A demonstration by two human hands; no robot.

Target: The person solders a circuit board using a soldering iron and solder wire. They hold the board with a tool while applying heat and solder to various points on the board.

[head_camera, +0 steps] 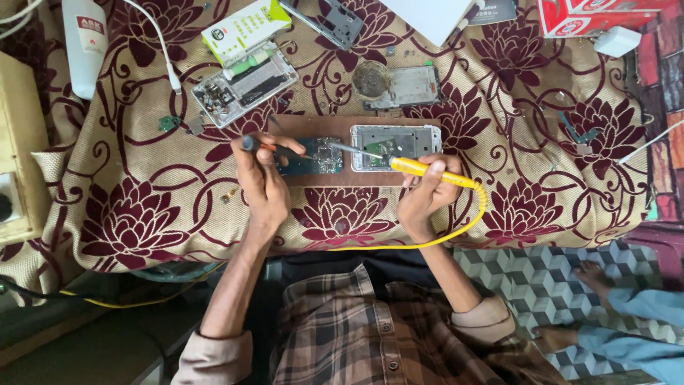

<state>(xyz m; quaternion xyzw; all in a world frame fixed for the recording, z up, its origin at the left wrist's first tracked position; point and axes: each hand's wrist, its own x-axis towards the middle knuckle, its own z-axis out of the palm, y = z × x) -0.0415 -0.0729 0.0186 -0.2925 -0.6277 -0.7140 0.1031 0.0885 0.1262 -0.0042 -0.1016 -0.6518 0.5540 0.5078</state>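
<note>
Gripping a yellow soldering iron (420,168), the right hand (427,196) is tipping it into the phone frame (395,146); the left hand's (262,182) fingers are closing on a dark tool (251,143), steadying the circuit board (317,157).

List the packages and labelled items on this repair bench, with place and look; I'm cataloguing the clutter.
White and green box: top centre-left, flat rectangle, green print.
Red and white carton: top right corner, long box.
White bottle: top left, red label.
Dark card: top edge, partly cut off.
</note>
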